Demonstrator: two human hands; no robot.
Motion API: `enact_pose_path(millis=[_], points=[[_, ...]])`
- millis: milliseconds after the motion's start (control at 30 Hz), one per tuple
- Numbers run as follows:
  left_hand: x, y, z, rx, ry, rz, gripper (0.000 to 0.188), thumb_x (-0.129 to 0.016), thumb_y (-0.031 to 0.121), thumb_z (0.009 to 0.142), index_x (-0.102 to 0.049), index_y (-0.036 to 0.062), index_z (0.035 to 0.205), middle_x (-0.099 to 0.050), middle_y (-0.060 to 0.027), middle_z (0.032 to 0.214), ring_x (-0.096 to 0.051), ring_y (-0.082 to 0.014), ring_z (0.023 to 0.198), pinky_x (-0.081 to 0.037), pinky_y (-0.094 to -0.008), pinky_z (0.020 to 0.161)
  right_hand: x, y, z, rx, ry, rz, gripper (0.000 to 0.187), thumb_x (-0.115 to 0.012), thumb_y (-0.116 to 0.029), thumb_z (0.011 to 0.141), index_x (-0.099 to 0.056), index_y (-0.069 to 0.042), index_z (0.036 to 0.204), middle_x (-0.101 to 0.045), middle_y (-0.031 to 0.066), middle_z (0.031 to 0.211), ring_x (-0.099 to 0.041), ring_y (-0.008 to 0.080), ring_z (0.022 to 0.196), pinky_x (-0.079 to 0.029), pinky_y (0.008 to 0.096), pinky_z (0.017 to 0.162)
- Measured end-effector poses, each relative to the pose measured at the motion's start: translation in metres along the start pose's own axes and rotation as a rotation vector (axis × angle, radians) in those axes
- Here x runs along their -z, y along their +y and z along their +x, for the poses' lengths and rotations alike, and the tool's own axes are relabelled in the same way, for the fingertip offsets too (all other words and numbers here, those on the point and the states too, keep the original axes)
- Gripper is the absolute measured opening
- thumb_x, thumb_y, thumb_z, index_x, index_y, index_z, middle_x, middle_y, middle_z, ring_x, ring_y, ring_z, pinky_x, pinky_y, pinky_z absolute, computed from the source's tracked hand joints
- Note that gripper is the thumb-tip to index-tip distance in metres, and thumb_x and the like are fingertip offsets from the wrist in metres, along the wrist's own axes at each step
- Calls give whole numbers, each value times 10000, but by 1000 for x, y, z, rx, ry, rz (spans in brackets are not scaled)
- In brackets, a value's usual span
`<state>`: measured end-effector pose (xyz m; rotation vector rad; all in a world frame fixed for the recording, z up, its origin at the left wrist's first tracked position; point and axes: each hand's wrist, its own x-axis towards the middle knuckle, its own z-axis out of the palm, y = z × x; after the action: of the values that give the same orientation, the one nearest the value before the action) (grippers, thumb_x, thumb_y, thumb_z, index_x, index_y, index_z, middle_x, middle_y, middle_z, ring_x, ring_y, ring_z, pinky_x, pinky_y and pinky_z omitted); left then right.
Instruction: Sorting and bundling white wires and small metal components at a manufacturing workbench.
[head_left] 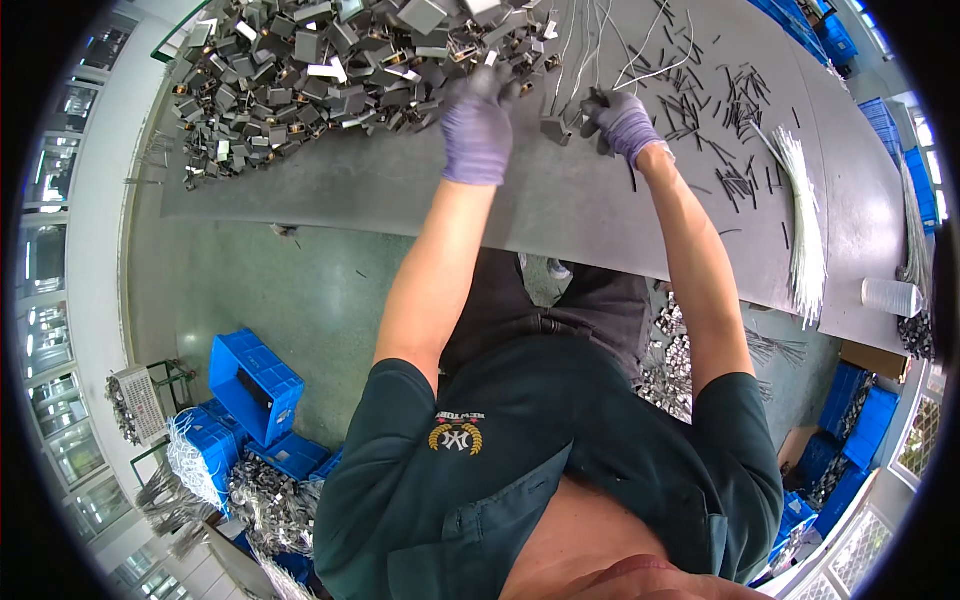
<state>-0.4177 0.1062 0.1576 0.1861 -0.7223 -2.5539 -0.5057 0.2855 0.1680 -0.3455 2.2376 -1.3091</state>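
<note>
My left hand point(478, 125), in a purple glove, reaches into the near edge of a big heap of small grey metal parts point(320, 70) on the grey table point(560, 210); what its fingers grip is hidden. My right hand point(620, 120), also gloved, is closed around a dark grey part. One loose grey part point(554, 130) lies on the table between the two hands. Short dark rods point(700, 110) are scattered just right of the right hand.
A bundle of white wires point(805, 215) lies at the table's right, with a clear plastic cup point(890, 297) beside it. Thin white wires point(620, 40) run along the far side. Blue crates point(255, 385) and piles of metal parts stand on the green floor.
</note>
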Motion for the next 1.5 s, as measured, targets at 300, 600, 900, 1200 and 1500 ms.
enact_pose_path(millis=[300,600,900,1200,1500], points=[[3,29,-2,191,-12,178,203,-587,185,864,-612,3,949,-655,-110,808,-648,-211,704,-521,-293,561,-14,7,-8,38,118,431,323,-623,-326,860,-672,-7,856,-633,66,632,-473,87,380,-329,223,355],[25,63,-56,321,-150,384,201,-602,118,817,-607,17,990,-643,-106,761,-613,-191,590,-471,-265,500,-72,-13,-25,142,-107,671,317,-558,-298,906,-583,18,918,-531,33,637,-419,84,373,-289,223,335],[12,63,-66,-54,-189,441,159,-587,202,850,-579,43,861,-598,-58,716,-572,-154,626,-464,-282,544,-97,-38,-42,190,-203,628,333,-580,-312,892,-594,9,978,-613,46,720,-514,87,437,-338,188,347],[141,101,-237,379,-6,348,506,-513,431,883,-314,115,541,-279,-17,485,-279,-138,395,-253,-278,380,-124,-50,-39,60,-395,830,294,-530,-215,921,-526,37,1072,-666,156,939,-690,243,762,-424,202,368],[301,180,-449,887,568,884,442,-650,406,813,-421,138,546,-462,-9,487,-426,-118,384,-302,-255,361,-172,-42,-69,65,-396,1003,367,-543,-290,914,-528,24,1105,-655,159,920,-676,259,797,-514,266,564]])
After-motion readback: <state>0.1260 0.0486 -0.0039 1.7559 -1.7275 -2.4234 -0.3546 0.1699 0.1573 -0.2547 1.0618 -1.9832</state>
